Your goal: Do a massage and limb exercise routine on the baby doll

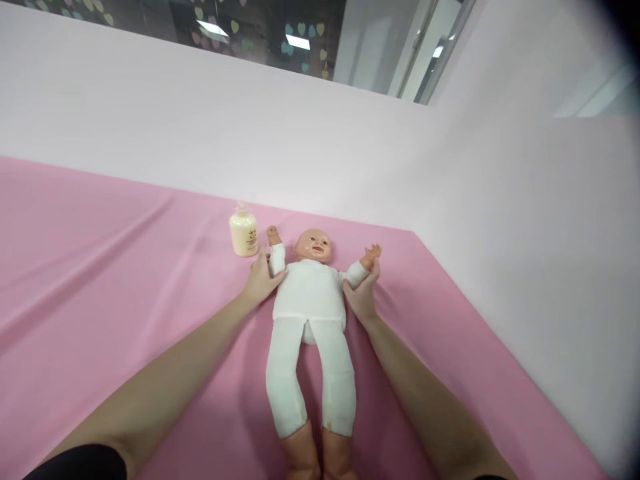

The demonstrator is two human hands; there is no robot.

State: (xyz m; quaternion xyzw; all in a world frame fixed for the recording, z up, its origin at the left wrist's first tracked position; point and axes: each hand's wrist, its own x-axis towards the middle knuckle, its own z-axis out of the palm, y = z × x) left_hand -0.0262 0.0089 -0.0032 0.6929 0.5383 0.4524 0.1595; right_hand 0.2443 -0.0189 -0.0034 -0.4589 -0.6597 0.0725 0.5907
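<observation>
A baby doll (311, 293) in white clothing lies on its back on a pink sheet (200, 373), head toward the wall and feet toward me. Both its arms are raised out to the sides. My left hand (261, 279) is closed around the doll's arm on the left, thumb near its shoulder. On the other side, my right hand (362, 291) grips the doll's other arm, with fingers behind the sleeve and the thumb in front. A cream-coloured pump bottle (244, 233) stands upright just beyond my left hand, apart from it.
A white wall (300, 147) runs behind the sheet, and another white wall (530, 233) borders it on the right. Above the back wall is a window (260, 33) with heart-shaped stickers. The sheet has creases on the left.
</observation>
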